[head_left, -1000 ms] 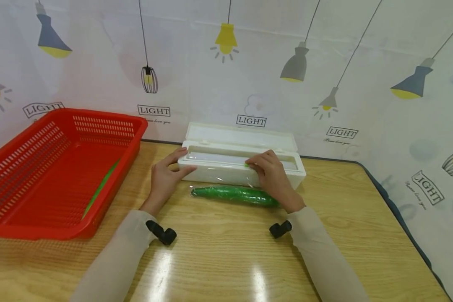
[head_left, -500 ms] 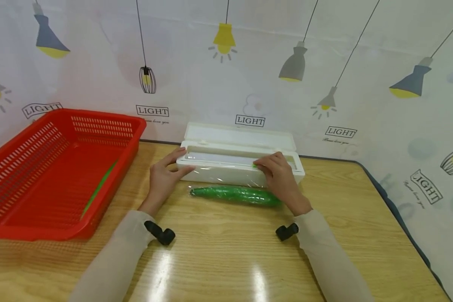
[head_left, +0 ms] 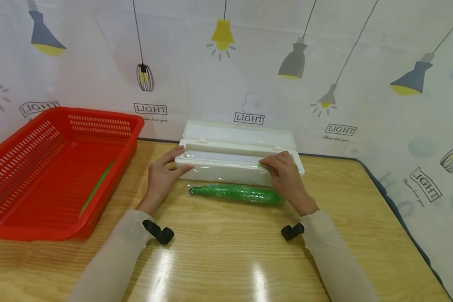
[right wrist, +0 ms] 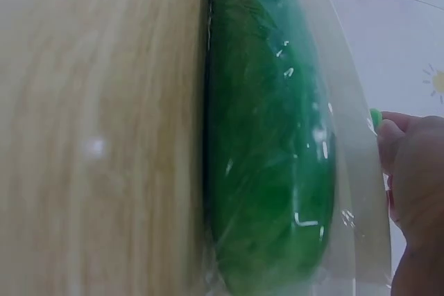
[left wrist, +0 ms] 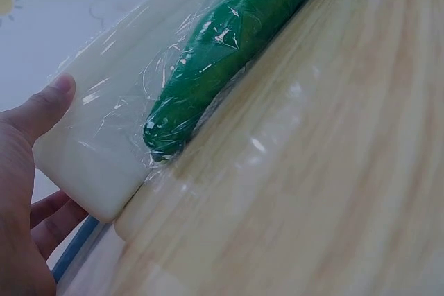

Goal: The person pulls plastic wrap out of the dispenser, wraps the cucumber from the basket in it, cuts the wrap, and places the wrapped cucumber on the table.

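Observation:
A white cling film dispenser box point(head_left: 226, 171) stands near the wall with its lid point(head_left: 238, 133) tipped back. My left hand point(head_left: 162, 176) grips the box's left end, thumb on the front face and fingers behind, as the left wrist view also shows. With thumb and fingertips, my right hand point(head_left: 287, 178) pinches the small green slide cutter point(head_left: 261, 165) on the box's front top edge. In front of the box lies a green cucumber point(head_left: 234, 193) under clear cling film point(left wrist: 104, 102), which runs down from the box. My right hand hides the cucumber's right end in the head view.
A red plastic basket point(head_left: 87, 230) stands at the left, with a long green strip point(head_left: 97, 187) showing at its right inner side. The wooden table point(head_left: 219, 251) reaches a wall sheet point(head_left: 188, 54) printed with lamps close behind the box.
My right hand has slid to the right along the box's front edge with the green slide cutter. The left hand keeps its grip on the left end. The cucumber stays in place.

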{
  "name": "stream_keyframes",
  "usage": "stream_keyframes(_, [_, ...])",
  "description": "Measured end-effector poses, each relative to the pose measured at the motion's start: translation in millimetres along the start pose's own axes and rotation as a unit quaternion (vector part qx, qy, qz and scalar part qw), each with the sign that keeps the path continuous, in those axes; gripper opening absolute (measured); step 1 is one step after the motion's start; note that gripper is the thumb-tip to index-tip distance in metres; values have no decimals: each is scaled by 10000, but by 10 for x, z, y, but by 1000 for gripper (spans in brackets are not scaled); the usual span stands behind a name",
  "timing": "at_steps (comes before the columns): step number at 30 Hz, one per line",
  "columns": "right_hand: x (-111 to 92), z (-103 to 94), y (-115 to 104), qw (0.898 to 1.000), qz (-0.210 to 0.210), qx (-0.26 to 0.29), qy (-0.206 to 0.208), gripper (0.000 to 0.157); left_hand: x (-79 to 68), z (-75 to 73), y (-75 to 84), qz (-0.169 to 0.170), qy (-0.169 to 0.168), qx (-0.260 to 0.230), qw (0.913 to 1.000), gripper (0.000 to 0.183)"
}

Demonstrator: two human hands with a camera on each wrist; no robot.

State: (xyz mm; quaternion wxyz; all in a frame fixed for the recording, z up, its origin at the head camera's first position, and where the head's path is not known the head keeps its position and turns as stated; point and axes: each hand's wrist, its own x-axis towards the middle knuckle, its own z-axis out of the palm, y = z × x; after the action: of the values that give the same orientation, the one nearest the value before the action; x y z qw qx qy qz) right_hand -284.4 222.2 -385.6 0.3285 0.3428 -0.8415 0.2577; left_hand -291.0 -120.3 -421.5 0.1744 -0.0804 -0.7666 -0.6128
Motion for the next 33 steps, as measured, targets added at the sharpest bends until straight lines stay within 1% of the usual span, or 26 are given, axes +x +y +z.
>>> stream_keyframes(7, [-14,-35,27,10000,-53,-8,49,18,-7,-2,2,42,24,-15,10000,58])
stream_keyframes(14, [-55,-80,40,9999,29,-47,95,19,-8,2,-12,55,19,-20,10000,58])
stream_keyframes(23, [-71,-129,60,9999,14,-143,-20,19,-11,-7,5,58,43,-36,10000,58])
stream_keyframes(33, [-64,-169,93,10000,-35,-67,-35,20,3,-16,19,2,-10,-42,10000,59])
